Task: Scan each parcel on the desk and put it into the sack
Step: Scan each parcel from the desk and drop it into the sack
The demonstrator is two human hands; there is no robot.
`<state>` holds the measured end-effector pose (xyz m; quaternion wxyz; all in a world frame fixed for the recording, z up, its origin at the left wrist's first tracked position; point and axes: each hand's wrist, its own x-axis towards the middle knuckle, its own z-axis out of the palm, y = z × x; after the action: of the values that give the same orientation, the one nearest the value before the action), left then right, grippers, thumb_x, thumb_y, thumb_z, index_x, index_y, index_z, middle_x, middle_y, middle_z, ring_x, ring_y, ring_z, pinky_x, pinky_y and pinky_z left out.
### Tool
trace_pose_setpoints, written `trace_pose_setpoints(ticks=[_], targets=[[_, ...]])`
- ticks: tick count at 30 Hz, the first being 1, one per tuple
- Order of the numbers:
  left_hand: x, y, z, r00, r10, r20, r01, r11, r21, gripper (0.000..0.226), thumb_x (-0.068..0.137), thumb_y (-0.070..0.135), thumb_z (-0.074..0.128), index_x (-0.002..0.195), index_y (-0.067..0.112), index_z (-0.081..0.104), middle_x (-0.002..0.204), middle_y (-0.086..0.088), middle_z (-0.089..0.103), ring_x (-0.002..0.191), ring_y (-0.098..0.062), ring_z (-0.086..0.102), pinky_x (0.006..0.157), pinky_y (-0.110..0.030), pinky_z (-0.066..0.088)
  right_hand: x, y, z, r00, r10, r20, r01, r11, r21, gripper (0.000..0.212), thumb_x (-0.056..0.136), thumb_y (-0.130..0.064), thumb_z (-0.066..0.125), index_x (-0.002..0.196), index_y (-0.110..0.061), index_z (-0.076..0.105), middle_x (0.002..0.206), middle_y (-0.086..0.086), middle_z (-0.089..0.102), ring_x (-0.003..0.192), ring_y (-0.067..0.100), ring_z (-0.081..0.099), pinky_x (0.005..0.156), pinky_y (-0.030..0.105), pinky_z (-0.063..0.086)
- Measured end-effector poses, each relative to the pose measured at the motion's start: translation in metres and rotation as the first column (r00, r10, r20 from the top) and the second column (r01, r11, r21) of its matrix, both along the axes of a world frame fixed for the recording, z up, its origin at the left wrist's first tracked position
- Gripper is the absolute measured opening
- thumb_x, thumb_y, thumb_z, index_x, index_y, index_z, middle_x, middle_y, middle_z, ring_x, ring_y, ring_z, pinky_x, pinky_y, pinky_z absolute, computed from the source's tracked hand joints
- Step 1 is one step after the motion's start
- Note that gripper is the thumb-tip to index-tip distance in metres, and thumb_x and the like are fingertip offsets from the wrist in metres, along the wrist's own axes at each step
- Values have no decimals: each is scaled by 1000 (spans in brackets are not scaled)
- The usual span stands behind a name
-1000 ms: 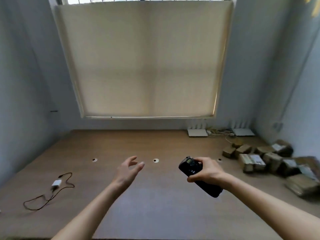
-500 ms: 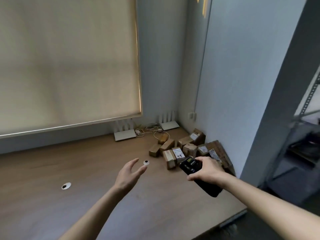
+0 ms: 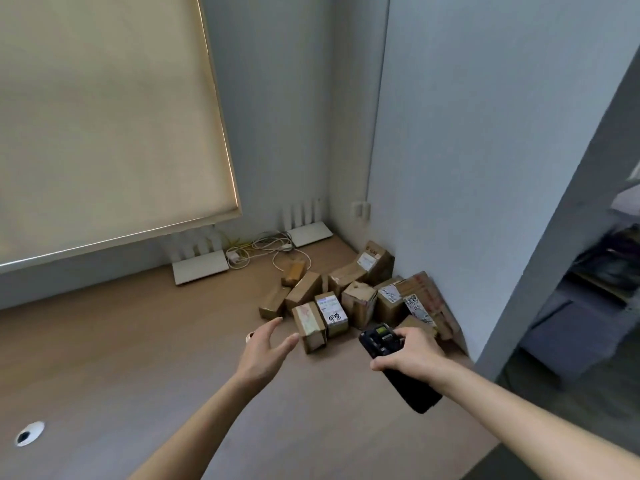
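Several small brown cardboard parcels [image 3: 349, 296] with white labels lie heaped in the desk's far right corner against the wall. My right hand [image 3: 412, 355] grips a black handheld scanner [image 3: 384, 344], its small screen facing up, just in front of the heap. My left hand [image 3: 265, 351] hovers over the wooden desk [image 3: 138, 358] with straight, spread fingers, holding nothing, a short way left of the nearest parcel [image 3: 309, 325]. No sack is in view.
Two white routers [image 3: 201, 266] [image 3: 310, 233] with tangled cables [image 3: 266, 249] stand at the back under a roller blind [image 3: 104, 126]. A cable hole [image 3: 29, 434] sits at the desk's left. The desk's right edge drops to a dark floor beside a pillar [image 3: 568, 220].
The view has swung right, from the window blind to the desk's right corner. The parcels now lie right in front of both hands. The hands kept their pose.
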<state>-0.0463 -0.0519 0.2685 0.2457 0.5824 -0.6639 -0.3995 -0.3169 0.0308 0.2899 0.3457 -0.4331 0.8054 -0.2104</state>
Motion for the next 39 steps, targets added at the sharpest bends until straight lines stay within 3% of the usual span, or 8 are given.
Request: trace_pose_setpoints(ticks=[11, 14, 18, 24, 28, 31, 33, 39], targets=[[-47, -198, -127, 977, -81, 197, 67, 995, 79, 67, 94, 55, 57, 151, 25, 39, 160, 3, 31, 144, -16, 34, 112, -33, 33, -5, -183, -135, 956, -134, 260, 80, 975, 209, 90, 39, -49, 93, 121, -26, 64, 108, -1, 72, 100, 21, 68, 96, 42, 56], [-59, -231, -162, 967, -96, 234, 70, 991, 115, 66, 94, 55, 57, 151, 25, 39, 159, 2, 32, 143, -18, 36, 112, -36, 34, -3, -215, -175, 941, -164, 297, 85, 962, 260, 84, 38, -56, 91, 113, -27, 65, 103, -3, 73, 96, 20, 69, 93, 42, 58], [-78, -266, -203, 949, -132, 286, 94, 985, 143, 66, 95, 54, 56, 151, 24, 38, 157, 2, 37, 141, -18, 39, 109, -36, 37, -1, -250, -224, 903, -207, 377, 84, 945, 317, 86, 40, -55, 92, 115, -24, 66, 104, -1, 74, 95, 19, 72, 91, 40, 60], [-96, -297, -237, 939, -169, 299, 113, 974, 197, 63, 97, 47, 56, 151, 21, 38, 154, 1, 37, 133, -18, 46, 104, -35, 43, 3, -281, -264, 832, -245, 497, 79, 940, 331, 56, 61, -43, 94, 108, -23, 70, 96, -4, 76, 86, 11, 72, 62, 21, 55], [-89, -296, -239, 930, -83, 358, -1, 973, 229, 52, 100, 46, 49, 146, 24, 46, 132, -6, 40, 119, -27, 51, 102, -38, 46, 2, -289, -268, 792, -268, 549, 101, 943, 316, 40, 67, -35, 94, 98, -25, 70, 88, -6, 77, 78, 8, 73, 53, 17, 52], [-74, -281, -233, 967, 83, 241, -164, 927, 336, 42, 99, 49, 50, 123, 16, 59, 122, -8, 53, 107, -26, 60, 91, -40, 53, 2, -288, -261, 768, -284, 574, 124, 945, 302, 44, 66, -32, 95, 102, -22, 72, 90, -3, 78, 80, 12, 74, 56, 20, 53], [-65, -265, -224, 967, 220, 127, -252, 878, 407, 40, 96, 52, 54, 106, 13, 55, 104, -9, 65, 96, -26, 65, 85, -45, 56, 5, -284, -256, 771, -265, 579, 125, 955, 270, 46, 66, -29, 96, 105, -20, 73, 90, -2, 78, 79, 12, 74, 52, 17, 52], [-26, -214, -189, 893, 442, -83, -370, 827, 423, 28, 93, 38, 66, 103, 14, 56, 102, -10, 67, 91, -21, 66, 78, -43, 58, 30, -264, -215, 755, -172, 633, 94, 983, 156, 63, 67, -30, 96, 119, -23, 63, 104, -5, 71, 93, 13, 68, 63, 22, 51]])
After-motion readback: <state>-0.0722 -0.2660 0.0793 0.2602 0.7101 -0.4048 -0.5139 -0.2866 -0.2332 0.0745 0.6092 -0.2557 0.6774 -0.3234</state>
